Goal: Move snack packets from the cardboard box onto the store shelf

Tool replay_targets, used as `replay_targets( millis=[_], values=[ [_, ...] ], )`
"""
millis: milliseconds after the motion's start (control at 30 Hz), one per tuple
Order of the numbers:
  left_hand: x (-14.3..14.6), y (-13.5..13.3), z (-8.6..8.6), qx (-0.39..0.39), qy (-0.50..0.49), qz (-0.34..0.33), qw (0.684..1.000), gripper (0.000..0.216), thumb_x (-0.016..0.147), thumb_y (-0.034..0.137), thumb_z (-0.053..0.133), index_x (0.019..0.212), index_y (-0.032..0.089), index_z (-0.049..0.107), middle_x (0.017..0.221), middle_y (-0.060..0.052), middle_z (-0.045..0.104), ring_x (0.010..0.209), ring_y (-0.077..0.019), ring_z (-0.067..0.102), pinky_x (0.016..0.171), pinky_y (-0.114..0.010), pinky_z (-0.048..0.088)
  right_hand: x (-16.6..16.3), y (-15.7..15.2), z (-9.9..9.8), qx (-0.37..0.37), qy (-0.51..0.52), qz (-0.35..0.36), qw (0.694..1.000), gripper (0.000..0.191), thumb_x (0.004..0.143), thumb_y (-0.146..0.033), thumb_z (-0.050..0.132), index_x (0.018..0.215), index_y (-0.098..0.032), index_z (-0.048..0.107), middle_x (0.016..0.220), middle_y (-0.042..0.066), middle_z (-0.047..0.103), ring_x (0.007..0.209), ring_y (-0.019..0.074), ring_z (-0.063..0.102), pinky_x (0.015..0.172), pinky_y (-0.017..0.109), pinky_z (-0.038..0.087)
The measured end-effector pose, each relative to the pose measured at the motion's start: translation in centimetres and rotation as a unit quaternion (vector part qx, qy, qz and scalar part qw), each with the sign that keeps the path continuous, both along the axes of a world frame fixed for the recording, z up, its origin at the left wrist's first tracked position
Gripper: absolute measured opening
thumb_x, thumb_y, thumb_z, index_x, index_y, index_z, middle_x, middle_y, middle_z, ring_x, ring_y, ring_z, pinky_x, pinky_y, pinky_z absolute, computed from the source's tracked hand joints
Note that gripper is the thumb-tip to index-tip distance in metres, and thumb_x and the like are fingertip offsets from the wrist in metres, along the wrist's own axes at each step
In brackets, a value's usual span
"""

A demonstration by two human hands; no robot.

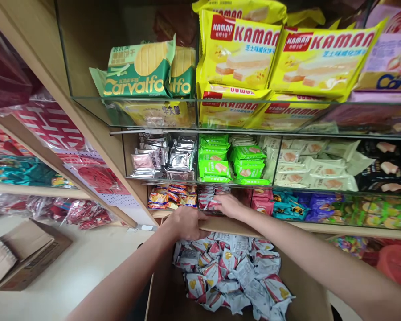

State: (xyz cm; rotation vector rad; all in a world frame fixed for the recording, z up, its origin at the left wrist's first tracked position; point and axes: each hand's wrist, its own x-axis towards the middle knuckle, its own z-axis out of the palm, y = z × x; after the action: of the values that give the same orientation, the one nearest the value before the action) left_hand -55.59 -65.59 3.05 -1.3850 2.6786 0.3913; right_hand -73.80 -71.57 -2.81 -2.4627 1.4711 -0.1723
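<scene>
My left hand [187, 223] is closed over the far edge of a cardboard box [321, 292]. Inside that box lie many small white packets [229, 263] with red and yellow print. Just beyond the box edge, my right hand [232, 206] reaches into a low shelf compartment, its fingers stretched out against a stack of small silvery-red packets [207, 198]. Some fingertips are hard to make out there. Left of that stack, orange-wrapped packets [172, 196] fill the neighbouring compartment. Pink packets [262, 201] are to the right of my right hand.
Glass-fronted shelves [254, 103] rise ahead, holding yellow wafer packs [239, 49], green biscuit packs [137, 71] and bright green packets [215, 167]. An opened cardboard carton [40, 254] stands on the floor at left. A red basket [396, 267] is at lower right.
</scene>
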Motion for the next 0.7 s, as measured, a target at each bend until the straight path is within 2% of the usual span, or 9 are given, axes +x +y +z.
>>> replay_targets(
  millis=[167,400,567,700],
  values=[
    [-0.1,-0.3,0.1,0.003,0.007,0.012,1.0,0.038,0.065,0.051,0.047,0.089,0.028,0.064,0.084,-0.004,0.07,0.08,-0.027,0.063,0.067,-0.035,0.048,2.9,-3.0,-2.2,0.049,0.035,0.009,0.998,0.019,0.074,-0.025,0.058,0.089,-0.014,0.061,0.084,0.005,0.064,0.077,0.0169,0.058,0.066,0.027,0.043],
    [-0.2,-0.5,0.0,0.021,0.006,0.031,0.999,0.038,0.064,0.052,0.048,0.09,0.029,0.063,0.085,-0.003,0.069,0.082,-0.0263,0.063,0.069,-0.035,0.047,4.0,-3.5,-2.9,0.091,0.064,0.002,0.994,0.018,0.08,-0.027,0.053,0.091,-0.013,0.059,0.096,0.006,0.061,0.089,0.017,0.056,0.078,0.037,0.043],
    [0.0,-0.4,-0.2,0.018,0.019,0.032,0.999,0.037,0.064,0.051,0.049,0.091,0.03,0.063,0.086,-0.003,0.068,0.082,-0.0244,0.062,0.071,-0.034,0.046,4.1,-3.5,-3.1,0.121,0.032,-0.017,0.992,0.019,0.075,-0.026,0.057,0.089,-0.014,0.06,0.093,0.007,0.063,0.089,0.0194,0.057,0.078,0.037,0.043],
    [-0.1,-0.5,-0.1,0.022,0.003,0.036,0.999,0.039,0.063,0.052,0.048,0.091,0.03,0.063,0.082,-0.003,0.069,0.078,-0.0251,0.063,0.065,-0.034,0.047,2.8,-4.0,-3.0,0.136,-0.051,-0.034,0.989,0.025,0.071,-0.022,0.058,0.095,-0.015,0.06,0.1,0.009,0.063,0.093,0.0213,0.056,0.08,0.031,0.041]
  ],
)
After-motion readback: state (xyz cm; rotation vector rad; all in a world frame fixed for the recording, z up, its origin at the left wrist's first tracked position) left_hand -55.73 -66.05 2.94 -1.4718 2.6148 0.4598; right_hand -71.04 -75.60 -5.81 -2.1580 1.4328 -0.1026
